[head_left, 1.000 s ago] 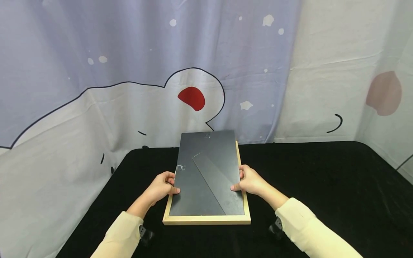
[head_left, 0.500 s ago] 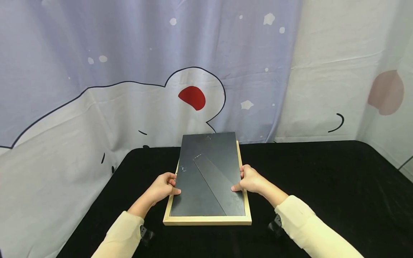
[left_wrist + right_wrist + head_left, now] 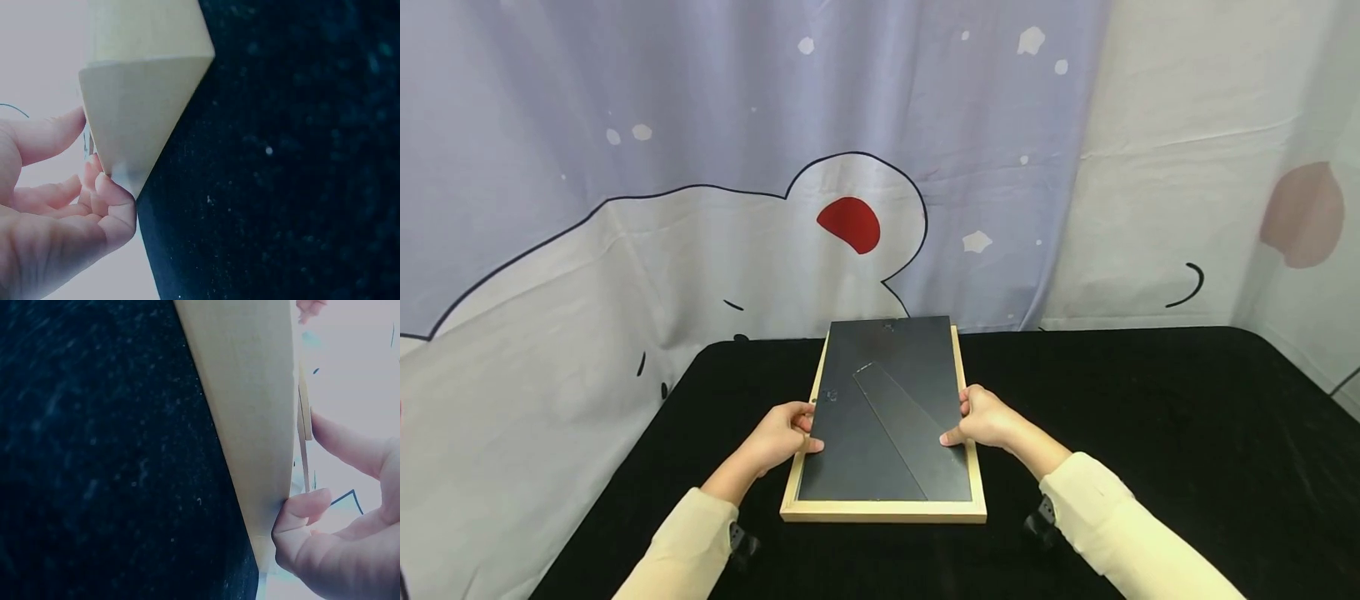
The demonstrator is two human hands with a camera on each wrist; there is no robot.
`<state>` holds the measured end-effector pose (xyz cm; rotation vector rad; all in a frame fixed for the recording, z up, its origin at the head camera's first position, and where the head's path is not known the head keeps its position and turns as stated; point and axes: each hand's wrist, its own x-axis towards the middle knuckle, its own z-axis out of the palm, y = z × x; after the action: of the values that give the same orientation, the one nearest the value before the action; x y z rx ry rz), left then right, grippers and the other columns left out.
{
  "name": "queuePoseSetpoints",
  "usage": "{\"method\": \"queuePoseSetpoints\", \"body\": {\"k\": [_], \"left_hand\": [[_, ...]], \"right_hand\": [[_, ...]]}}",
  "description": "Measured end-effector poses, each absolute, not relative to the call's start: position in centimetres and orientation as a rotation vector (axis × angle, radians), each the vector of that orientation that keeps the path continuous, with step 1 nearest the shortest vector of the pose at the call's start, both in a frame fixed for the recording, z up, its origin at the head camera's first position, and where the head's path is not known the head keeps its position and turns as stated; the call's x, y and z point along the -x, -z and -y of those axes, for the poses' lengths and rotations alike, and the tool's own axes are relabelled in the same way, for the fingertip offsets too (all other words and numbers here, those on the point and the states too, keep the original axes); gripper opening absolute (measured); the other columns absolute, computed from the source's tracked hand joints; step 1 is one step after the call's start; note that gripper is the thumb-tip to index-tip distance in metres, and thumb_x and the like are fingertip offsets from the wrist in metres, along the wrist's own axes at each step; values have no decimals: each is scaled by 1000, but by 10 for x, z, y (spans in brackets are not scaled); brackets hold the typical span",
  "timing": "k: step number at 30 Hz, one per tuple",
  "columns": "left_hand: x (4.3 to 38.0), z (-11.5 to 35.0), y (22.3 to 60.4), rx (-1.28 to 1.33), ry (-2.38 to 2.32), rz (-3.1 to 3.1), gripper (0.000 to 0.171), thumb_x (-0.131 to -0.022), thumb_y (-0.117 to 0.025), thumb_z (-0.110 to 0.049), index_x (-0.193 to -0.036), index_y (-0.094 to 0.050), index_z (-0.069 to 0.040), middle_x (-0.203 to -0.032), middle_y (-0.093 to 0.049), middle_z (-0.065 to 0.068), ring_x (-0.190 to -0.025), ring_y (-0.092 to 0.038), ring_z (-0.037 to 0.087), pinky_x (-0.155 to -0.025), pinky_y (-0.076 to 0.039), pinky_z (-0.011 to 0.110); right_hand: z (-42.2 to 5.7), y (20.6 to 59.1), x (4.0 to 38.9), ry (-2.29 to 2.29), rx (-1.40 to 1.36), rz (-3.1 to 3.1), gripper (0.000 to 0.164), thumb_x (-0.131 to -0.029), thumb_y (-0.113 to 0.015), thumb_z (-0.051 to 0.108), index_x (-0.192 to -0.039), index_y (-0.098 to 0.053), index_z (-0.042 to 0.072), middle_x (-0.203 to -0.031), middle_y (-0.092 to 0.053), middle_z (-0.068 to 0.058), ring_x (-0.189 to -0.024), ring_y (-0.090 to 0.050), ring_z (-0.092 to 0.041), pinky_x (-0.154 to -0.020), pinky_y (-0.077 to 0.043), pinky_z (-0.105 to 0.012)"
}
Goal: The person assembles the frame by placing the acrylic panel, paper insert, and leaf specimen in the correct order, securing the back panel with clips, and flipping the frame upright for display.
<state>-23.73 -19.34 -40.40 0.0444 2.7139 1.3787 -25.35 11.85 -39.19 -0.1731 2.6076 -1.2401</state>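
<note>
A light wooden picture frame (image 3: 883, 511) lies face down on the black table. Its dark grey backing board (image 3: 857, 433), with a slanted stand leg (image 3: 904, 429), lies over the opening, near end inside the rim. My left hand (image 3: 778, 437) pinches the board's left side, thumb on top, fingers curled at the frame's edge. Opposite, my right hand (image 3: 988, 418) grips the right side likewise. In the right wrist view the board's thin edge (image 3: 305, 419) stands slightly above the wooden rim (image 3: 256, 412), beside the thumb. The left wrist view shows the frame's corner (image 3: 147, 94) and curled fingers.
Black cloth covers the table (image 3: 1120, 433), stretching out on both sides of the frame. A printed lilac and white curtain (image 3: 715, 267) hangs right behind the far edge. Dark wrist cameras (image 3: 1041, 523) sit under both cream sleeves (image 3: 1120, 525).
The backing board's far end has come down and slid slightly right, so more of the frame's left rim shows. Both hands keep their hold, barely moving. The head view has shifted a little.
</note>
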Motion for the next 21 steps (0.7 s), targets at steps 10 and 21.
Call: {"method": "queuePoseSetpoints", "body": {"k": [10, 21], "left_hand": [[237, 194, 404, -56, -1336, -2717, 57, -73, -76, 7, -124, -53, 15, -92, -47, 11, -81, -45, 22, -69, -41, 31], [236, 192, 403, -95, -1240, -2770, 59, -75, -75, 6, -128, -51, 17, -94, -48, 12, -83, -46, 23, -69, -43, 30]], "right_hand": [[-118, 394, 255, 1225, 153, -2603, 64, -67, -86, 8, -113, -46, -9, -96, -46, -11, -90, -47, -26, -82, -43, -37], [-116, 390, 256, 1178, 148, -2612, 73, -67, -86, 9, -122, -45, -14, -108, -53, -19, -98, -52, -30, -91, -46, -44]]}}
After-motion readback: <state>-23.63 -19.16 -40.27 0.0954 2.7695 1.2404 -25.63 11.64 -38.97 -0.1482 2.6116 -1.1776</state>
